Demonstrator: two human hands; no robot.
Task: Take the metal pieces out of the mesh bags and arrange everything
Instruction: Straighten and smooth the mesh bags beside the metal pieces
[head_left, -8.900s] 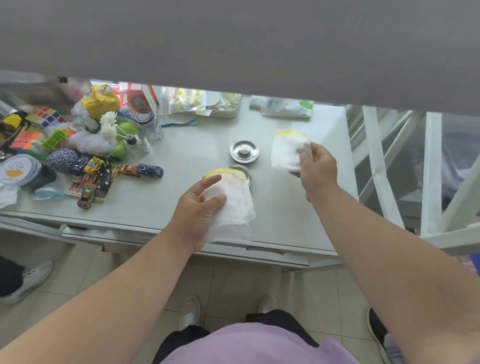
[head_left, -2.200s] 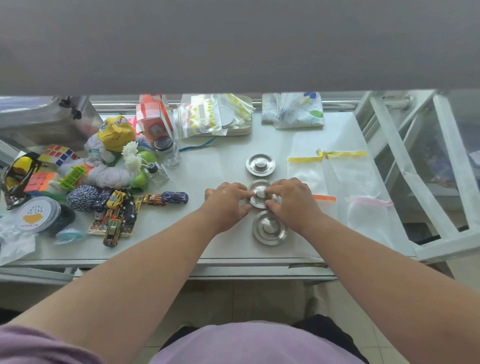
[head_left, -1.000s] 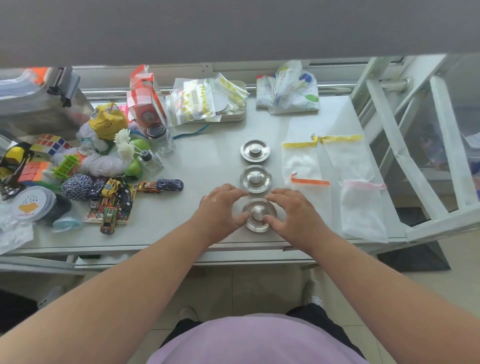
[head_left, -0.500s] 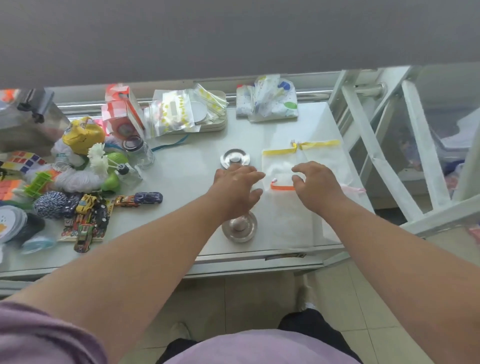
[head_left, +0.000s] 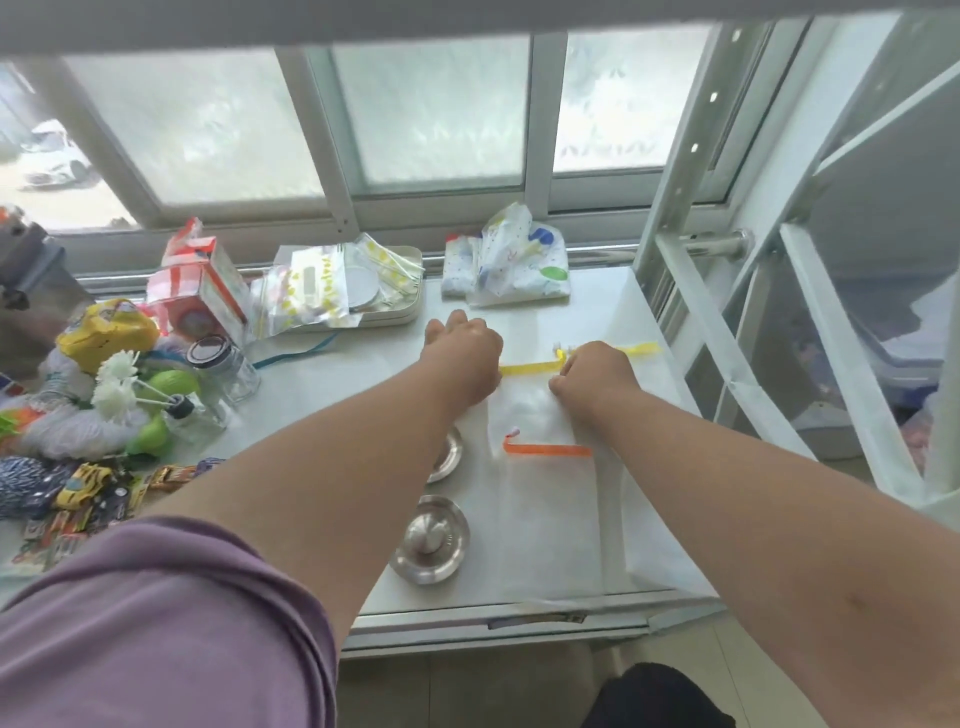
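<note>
Two white mesh bags lie flat at the right of the table (head_left: 322, 400). The far one has a yellow ribbon (head_left: 527, 368), the near one an orange ribbon (head_left: 546, 450). My right hand (head_left: 595, 375) is closed on the yellow ribbon at its middle. My left hand (head_left: 462, 353) rests knuckles-up at the ribbon's left end, its fingers hidden. A round metal piece (head_left: 430, 539) sits near the front edge. A second metal piece (head_left: 451, 457) shows partly behind my left forearm. A third piece is not visible.
Toy cars (head_left: 83, 483), yarn, a glass jar (head_left: 223, 364) and white flowers crowd the left side. A tray (head_left: 405, 312) of zip bags and folded patterned bags (head_left: 509, 265) stand at the back by the window. A white metal rack (head_left: 727, 364) borders the right.
Both hands have moved away from me, from the orange-ribbon bag to the yellow ribbon of the far bag. My view has tilted up to take in the window.
</note>
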